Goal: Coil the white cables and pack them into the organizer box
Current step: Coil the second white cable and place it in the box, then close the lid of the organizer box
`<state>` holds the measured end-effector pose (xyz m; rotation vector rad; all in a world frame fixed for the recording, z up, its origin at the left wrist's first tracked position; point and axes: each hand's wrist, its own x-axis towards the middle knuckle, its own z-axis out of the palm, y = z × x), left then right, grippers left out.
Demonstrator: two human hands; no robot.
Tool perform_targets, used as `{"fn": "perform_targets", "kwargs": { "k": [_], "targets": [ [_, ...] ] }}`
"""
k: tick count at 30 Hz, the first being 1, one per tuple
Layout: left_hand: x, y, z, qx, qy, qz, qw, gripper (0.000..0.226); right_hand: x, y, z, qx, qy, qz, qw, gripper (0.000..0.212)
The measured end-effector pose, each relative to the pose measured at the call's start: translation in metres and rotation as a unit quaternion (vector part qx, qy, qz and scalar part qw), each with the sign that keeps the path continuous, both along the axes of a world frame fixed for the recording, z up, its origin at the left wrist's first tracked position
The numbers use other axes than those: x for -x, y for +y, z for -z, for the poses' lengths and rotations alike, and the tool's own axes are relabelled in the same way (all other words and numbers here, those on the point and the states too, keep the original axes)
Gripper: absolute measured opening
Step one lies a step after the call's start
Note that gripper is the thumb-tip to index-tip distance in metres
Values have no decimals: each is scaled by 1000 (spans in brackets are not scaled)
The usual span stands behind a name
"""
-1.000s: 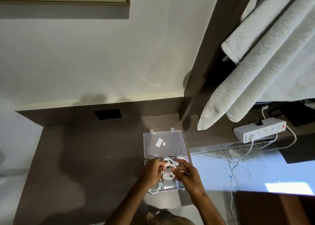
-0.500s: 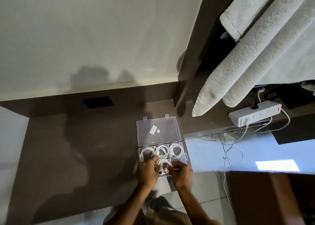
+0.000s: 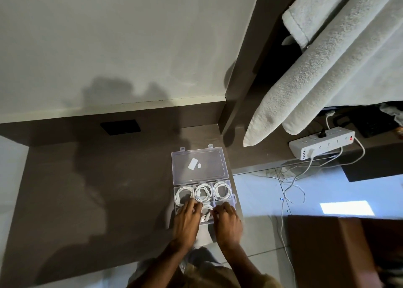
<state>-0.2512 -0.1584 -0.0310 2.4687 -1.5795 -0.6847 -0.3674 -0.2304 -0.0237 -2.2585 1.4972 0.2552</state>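
Observation:
A clear plastic organizer box [image 3: 233, 197] lies open on the dark brown desk [image 3: 87, 200], its lid [image 3: 199, 165] folded back toward the wall. Three coiled white cables fill the far row: one on the left [image 3: 182, 195], one in the middle [image 3: 204, 192], one on the right [image 3: 222, 191]. A further white cable coil [image 3: 207, 211] sits in the near middle compartment. My left hand [image 3: 187, 220] and my right hand [image 3: 227, 222] rest over the near row, fingertips pressing that coil from both sides. The near left and near right compartments are mostly hidden by my hands.
The box sits by the desk's right edge, beside a drop to the tiled floor [image 3: 261, 200]. A white power strip [image 3: 320, 145] with trailing cables lies on a ledge to the right. Towels [image 3: 316, 69] hang above it. A black wall socket [image 3: 120, 127] is behind the desk.
The view tilted down and the far row of coiled cables came into sight. My hands lowered the cable coil from above the box into the near middle compartment.

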Motion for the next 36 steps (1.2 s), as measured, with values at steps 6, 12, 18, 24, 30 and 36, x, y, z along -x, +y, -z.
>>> {"fn": "perform_targets", "kwargs": {
  "k": [6, 12, 18, 24, 30, 36],
  "targets": [
    [3, 8, 14, 3, -72, 40, 997, 65, 2, 5, 3, 5, 46, -59, 997, 28],
    [5, 1, 8, -56, -100, 41, 993, 49, 9, 7, 11, 12, 17, -64, 998, 44],
    [6, -4, -1, -46, -77, 14, 996, 50, 23, 2, 6, 33, -82, -55, 995, 46],
    [-23, 18, -2, 39, 21, -237, 971, 43, 49, -15, 2, 8, -157, 163, 974, 46],
    [-45, 15, 21, 16, 270, -329, 905, 49, 43, -28, 14, -101, -201, 201, 954, 47],
    [-100, -18, 39, 54, 219, -396, 890, 26, 14, -83, 8, -55, -203, 186, 960, 32]
  ]
}}
